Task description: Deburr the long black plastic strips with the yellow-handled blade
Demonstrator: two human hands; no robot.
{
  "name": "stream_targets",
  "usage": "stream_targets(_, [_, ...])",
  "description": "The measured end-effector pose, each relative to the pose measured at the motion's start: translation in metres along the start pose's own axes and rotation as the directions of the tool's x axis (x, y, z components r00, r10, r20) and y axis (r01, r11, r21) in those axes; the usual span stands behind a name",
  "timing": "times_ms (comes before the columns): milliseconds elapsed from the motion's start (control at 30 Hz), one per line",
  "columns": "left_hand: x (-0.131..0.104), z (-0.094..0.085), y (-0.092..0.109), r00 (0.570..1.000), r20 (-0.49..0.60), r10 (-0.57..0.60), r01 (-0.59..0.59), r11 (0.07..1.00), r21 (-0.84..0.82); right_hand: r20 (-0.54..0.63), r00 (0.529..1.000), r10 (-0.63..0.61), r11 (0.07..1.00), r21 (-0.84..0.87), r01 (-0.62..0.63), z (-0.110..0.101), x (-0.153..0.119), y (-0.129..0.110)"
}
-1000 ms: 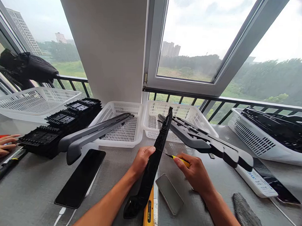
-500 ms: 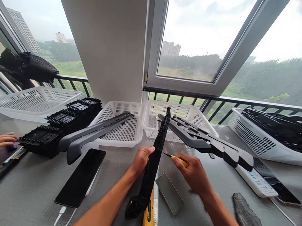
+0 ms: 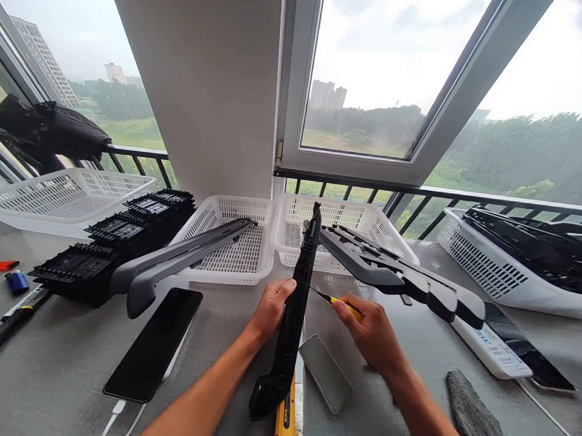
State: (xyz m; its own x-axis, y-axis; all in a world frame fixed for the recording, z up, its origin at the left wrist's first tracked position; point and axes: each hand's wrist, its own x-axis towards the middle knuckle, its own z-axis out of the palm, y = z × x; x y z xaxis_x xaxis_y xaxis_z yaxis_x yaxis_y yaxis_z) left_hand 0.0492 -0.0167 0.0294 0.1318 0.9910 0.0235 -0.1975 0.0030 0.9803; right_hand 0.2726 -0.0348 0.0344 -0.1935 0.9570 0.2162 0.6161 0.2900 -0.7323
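Note:
My left hand [image 3: 270, 310] grips a long black plastic rail [image 3: 293, 321] by its left side, thumb on top. The rail slants away from me; its thick hooked end is near and its narrow end reaches over a white basket. My right hand [image 3: 370, 327] is closed round a yellow utility knife [image 3: 349, 308]. The knife's thin dark blade points left at the rail's right edge, by my left thumb; whether it touches cannot be made out. Beneath the rail lies a yellow tool [image 3: 285, 420], partly hidden. A grey phone-shaped object [image 3: 325, 372] rests just right of it.
Grey rails [image 3: 183, 265] lean on a white basket [image 3: 264, 278] at left; more rails [image 3: 430, 285] lean on another basket [image 3: 408, 245]. Stacked black parts [image 3: 77, 266], a black phone [image 3: 153, 344], a power strip [image 3: 495, 352], a grey cloth [image 3: 475, 412] and a blue lighter [image 3: 17, 282] surround the work.
The rail's far end has shifted slightly left and its near end slightly right. The other person's hand at the far left has left the view, uncovering the lighter.

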Motion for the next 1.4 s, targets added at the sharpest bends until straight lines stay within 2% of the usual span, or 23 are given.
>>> stream_targets(167, [0.002,0.001,-0.004,0.999,-0.006,0.051,-0.051,0.998,0.024,-0.024,0.998,0.05,0.999,0.022,-0.05,0.016,-0.004,-0.007])
stream_targets(300, [0.004,0.002,-0.013,0.999,0.041,-0.028,0.029,0.999,-0.015,-0.027,0.997,0.078,0.996,0.033,-0.077,0.023,-0.007,-0.014])
stream_targets(533, [0.004,0.002,-0.013,0.997,0.078,-0.025,0.028,0.999,-0.04,-0.017,0.997,0.081,0.996,0.021,-0.081,0.018,-0.006,-0.014])
stream_targets(733, [0.004,0.0,-0.012,0.995,0.093,-0.034,0.037,0.999,-0.03,-0.061,0.991,0.118,0.993,0.027,-0.116,0.013,-0.004,-0.012])
stream_targets(867, [0.003,0.0,-0.011,0.994,0.1,-0.05,0.054,0.998,-0.033,-0.021,0.996,0.084,0.996,0.036,-0.083,0.012,-0.004,-0.012])
stream_targets(1100, [-0.001,0.002,-0.007,0.998,0.035,-0.057,0.061,0.992,-0.112,-0.072,0.988,0.134,0.99,0.058,-0.13,0.009,-0.001,-0.003])
stream_targets(1267, [-0.004,0.002,-0.002,0.998,0.024,-0.065,0.067,0.991,-0.114,-0.005,0.998,0.067,0.998,0.007,-0.067,0.01,-0.002,-0.005])
stream_targets(1400, [-0.006,0.003,0.001,0.996,0.039,-0.075,0.078,0.993,-0.087,-0.027,0.998,0.058,0.998,-0.038,-0.059,0.009,-0.002,-0.005])
